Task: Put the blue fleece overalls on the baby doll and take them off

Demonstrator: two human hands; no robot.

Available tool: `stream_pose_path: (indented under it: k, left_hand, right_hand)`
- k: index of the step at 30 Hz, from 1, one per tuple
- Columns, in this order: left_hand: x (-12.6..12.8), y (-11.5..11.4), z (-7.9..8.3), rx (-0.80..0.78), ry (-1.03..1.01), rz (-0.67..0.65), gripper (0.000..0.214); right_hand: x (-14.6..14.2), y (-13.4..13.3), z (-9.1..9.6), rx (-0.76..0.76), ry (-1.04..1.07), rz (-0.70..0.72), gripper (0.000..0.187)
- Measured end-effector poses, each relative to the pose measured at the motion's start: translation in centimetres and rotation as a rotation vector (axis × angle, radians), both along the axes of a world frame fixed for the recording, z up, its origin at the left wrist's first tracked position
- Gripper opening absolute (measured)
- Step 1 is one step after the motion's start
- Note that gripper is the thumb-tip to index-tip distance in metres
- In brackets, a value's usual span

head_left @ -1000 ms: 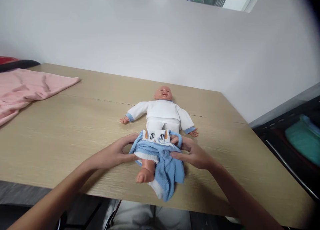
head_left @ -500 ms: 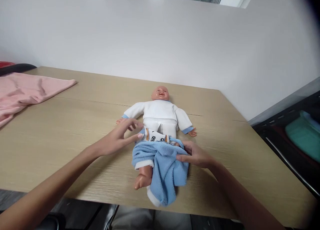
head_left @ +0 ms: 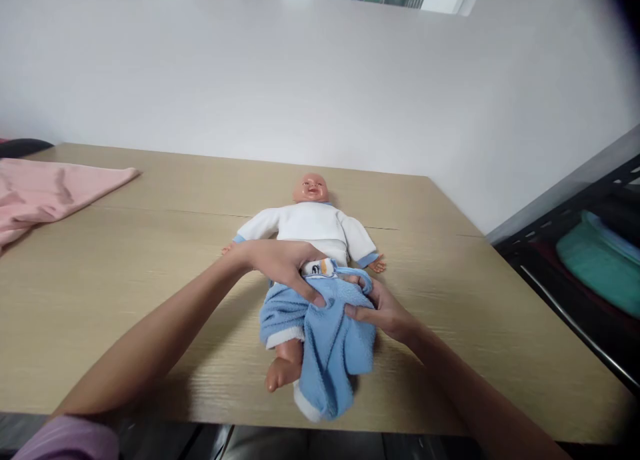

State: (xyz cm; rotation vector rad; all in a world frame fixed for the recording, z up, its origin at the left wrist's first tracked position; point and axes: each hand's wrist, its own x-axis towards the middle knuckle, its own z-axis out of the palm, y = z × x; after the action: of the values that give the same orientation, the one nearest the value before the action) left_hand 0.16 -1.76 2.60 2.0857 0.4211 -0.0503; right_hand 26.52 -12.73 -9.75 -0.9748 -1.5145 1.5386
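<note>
A baby doll (head_left: 313,217) in a white top lies face up in the middle of the wooden table (head_left: 150,260), head toward the wall. Light blue fleece trousers (head_left: 325,340) are bunched round its hips, with one bare foot sticking out toward me. My left hand (head_left: 285,263) reaches across the doll's belly and its fingers press down on the trousers' waistband. My right hand (head_left: 377,303) pinches the waistband at the doll's right-hand side. A patterned white nappy shows just above the waistband between my hands.
A pink cloth (head_left: 45,193) lies on the table's far left. A white wall stands right behind the table. To the right, off the table, a dark rack (head_left: 575,260) holds a teal folded item (head_left: 600,260).
My left hand has moved from the doll's left hip up and across its belly onto the waistband. The trousers now cover more of the nappy. My right hand stays on the waistband.
</note>
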Motion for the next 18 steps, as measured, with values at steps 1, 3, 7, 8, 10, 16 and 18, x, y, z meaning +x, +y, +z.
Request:
stream_pose_path:
  k: [1,3,7,8,10,16,18]
  left_hand:
    - [0.1,0.3,-0.2,-0.058,-0.016,-0.005,0.034]
    - [0.4,0.6,-0.8,-0.127,-0.076,-0.005,0.033]
    - [0.9,0.0,-1.7,-0.196,-0.142,0.018,0.03]
    - [1.0,-0.3,-1.8,-0.22,-0.145,0.019,0.029]
    - [1.2,-0.8,-2.0,-0.28,-0.12,-0.03,0.026]
    - [1.9,-1.5,-2.4,-0.375,-0.069,-0.117,0.032]
    - [2.0,-1.4,-2.6,-0.373,-0.114,-0.116,0.037]
  right_hand:
    - [0.1,-0.1,0.3,0.005,-0.022,0.031,0.059]
    - [0.5,-0.3,1.1,0.039,-0.124,0.123,0.052]
    - [1.4,-0.8,2.3,0.029,-0.189,0.189,0.037]
    - [1.6,-0.9,2.4,0.009,-0.143,0.152,0.038]
    - [1.9,-0.8,2.6,-0.022,-0.042,0.049,0.041]
    - [2.1,-0.8,4.0,0.01,-0.091,0.191,0.051]
    - [1.9,-1.1,4.6,0.129,-0.219,0.199,0.055]
